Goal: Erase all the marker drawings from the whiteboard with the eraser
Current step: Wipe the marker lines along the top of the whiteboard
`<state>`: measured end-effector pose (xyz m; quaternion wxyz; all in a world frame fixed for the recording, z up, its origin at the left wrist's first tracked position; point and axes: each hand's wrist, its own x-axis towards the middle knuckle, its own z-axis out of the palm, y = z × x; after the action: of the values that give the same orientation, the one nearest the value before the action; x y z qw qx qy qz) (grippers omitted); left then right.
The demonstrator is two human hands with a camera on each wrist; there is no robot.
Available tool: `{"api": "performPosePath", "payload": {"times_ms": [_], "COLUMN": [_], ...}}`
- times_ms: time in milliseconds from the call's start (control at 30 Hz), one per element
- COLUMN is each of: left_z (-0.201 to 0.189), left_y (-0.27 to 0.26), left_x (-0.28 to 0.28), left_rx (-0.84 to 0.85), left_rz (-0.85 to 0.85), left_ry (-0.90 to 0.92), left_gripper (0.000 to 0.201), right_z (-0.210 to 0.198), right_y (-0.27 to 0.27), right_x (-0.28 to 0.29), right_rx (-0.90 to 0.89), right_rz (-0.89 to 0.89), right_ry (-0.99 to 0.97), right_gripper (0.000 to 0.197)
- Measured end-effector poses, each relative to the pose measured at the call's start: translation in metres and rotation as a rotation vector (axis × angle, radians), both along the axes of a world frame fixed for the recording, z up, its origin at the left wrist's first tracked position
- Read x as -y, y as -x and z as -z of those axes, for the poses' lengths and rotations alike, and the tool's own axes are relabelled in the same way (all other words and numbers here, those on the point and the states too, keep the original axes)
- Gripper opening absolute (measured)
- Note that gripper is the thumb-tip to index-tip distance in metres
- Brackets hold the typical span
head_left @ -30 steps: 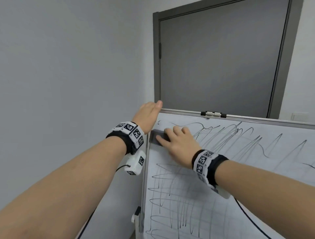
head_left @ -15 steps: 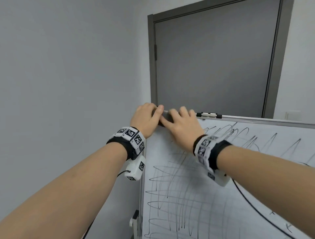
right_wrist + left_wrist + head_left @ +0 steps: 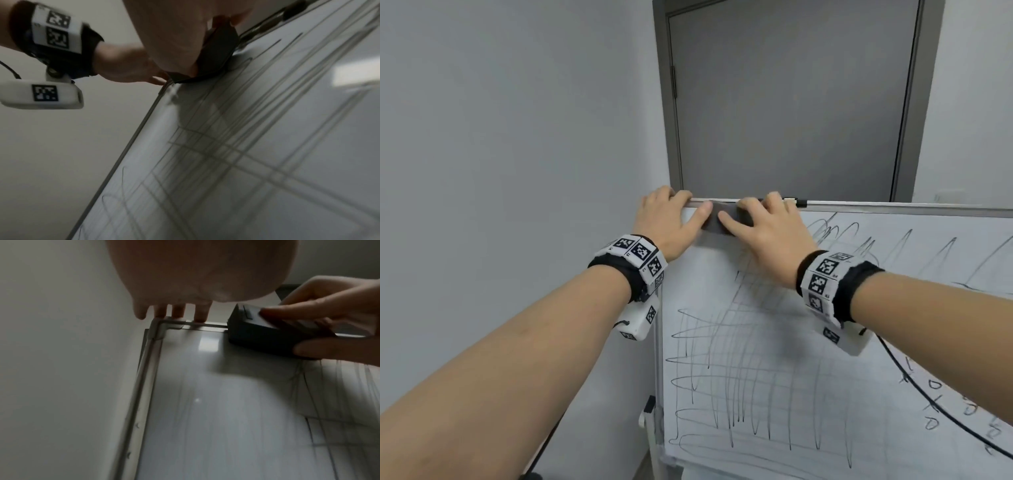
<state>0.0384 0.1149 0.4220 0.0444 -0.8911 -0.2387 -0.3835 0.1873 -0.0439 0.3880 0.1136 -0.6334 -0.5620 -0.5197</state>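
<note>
The whiteboard point(image 3: 705, 274) stands tilted before me, covered in black marker scribbles point(image 3: 739, 377). My right hand point(image 3: 767, 233) grips the dark eraser point(image 3: 722, 208) and presses it flat on the board just under the top rail, a little right of the top-left corner. In the left wrist view the eraser point(image 3: 257, 334) shows between that hand's thumb and fingers. My left hand point(image 3: 664, 219) grips the frame corner point(image 3: 158, 327), fingers point(image 3: 179, 311) hooked over the top edge, thumb on the front. The board under the corner is wiped bare.
A grey door point(image 3: 791, 102) stands behind the board and a pale wall point(image 3: 517, 137) lies to the left. A small black and silver object point(image 3: 794, 202) sits on the top rail. Small circles and crosses point(image 3: 931, 404) are drawn at the lower right.
My right hand slid the eraser up from the left edge to the top rail, then a little to the right. Strokes near the top-left corner are gone. The left hand kept hold of the corner.
</note>
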Motion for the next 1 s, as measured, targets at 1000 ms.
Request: {"api": "performPosePath", "payload": {"times_ms": [1000], "left_z": [-0.007], "left_y": [-0.040], "left_x": [0.033], "left_rx": [-0.138], "left_rz": [-0.056], "left_ry": [-0.086], "left_gripper": [0.066], "right_z": [0.030], "right_y": [-0.046], "right_x": [0.062], "right_rx": [-0.073], "right_rz": [-0.039], "right_ry": [-0.008], "right_gripper": [0.070]}}
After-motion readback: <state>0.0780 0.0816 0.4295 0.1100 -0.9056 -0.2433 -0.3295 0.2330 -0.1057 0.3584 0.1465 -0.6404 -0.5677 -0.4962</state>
